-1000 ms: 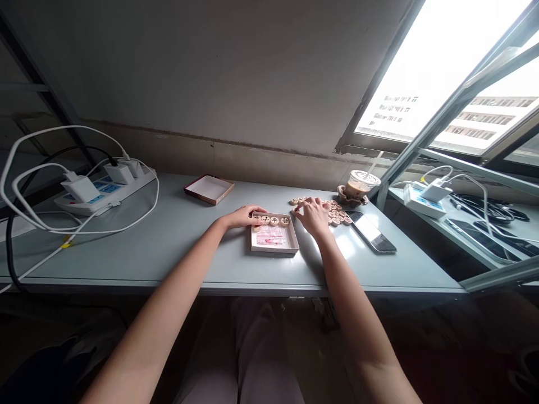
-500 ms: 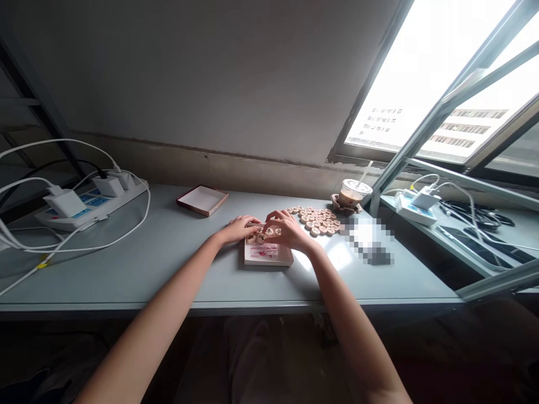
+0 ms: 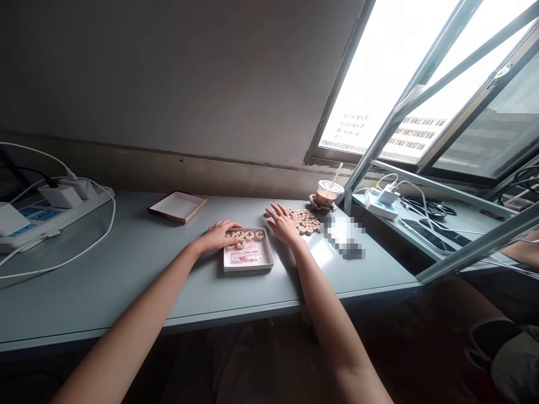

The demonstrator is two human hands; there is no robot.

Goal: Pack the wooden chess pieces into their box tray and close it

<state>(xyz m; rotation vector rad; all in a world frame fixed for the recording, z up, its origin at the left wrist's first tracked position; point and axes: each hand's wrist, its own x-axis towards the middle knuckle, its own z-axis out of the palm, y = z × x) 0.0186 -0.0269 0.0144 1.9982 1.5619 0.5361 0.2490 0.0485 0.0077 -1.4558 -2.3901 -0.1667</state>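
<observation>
A shallow white box (image 3: pixel 269 259) stands on the desk with a row of round wooden Chinese chess pieces (image 3: pixel 249 235) along its far side. One more piece (image 3: pixel 241 244) sits in front of that row, by a clear packet with pink print (image 3: pixel 245 255). My left hand (image 3: pixel 217 235) grips the box's far left corner, its thumb inside by the pieces and its fingers partly covering that corner. To the right of the box, my right hand (image 3: pixel 283 223) has its fingers spread over the near left part of a cluster of loose chess pieces (image 3: pixel 306 220), holding nothing visible.
An open box lid (image 3: pixel 179 206) lies at the back left. A power strip with chargers and white cables (image 3: pixel 63 205) is further left. Behind the pieces stands an iced drink (image 3: pixel 327 193) in a carrier. A metal frame (image 3: pixel 379 129) rises at right; another person's arm (image 3: pixel 522 249) shows beyond it.
My right hand has left the box and moved right to the loose pieces, its fingers spreading. My left hand stays at the box. The camera view has turned right.
</observation>
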